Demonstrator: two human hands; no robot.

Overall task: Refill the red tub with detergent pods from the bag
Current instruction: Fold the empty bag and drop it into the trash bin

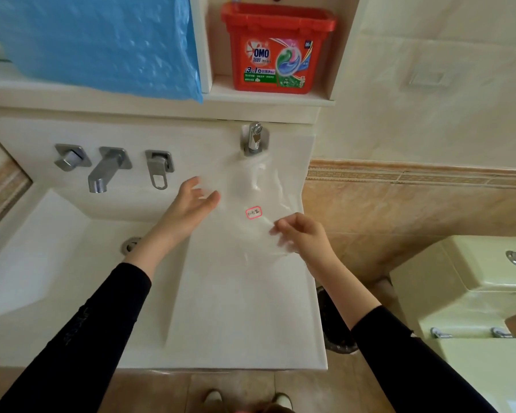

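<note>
The red OMO tub (276, 46) stands with its lid shut in a wall niche above the counter. A clear plastic bag (251, 189) with a small red-edged label lies flat on the white counter, between my hands. No pods show inside it. My left hand (191, 204) hovers at the bag's left edge with fingers spread and relaxed. My right hand (300, 234) pinches the bag's lower right part with curled fingers.
The white sink basin (42, 248) with its spout (102, 171) and two handles lies to the left. A chrome tap (254, 138) sticks out above the bag. A blue plastic sheet (102, 40) hangs top left. A toilet (474, 293) stands at right, a bin below the counter edge.
</note>
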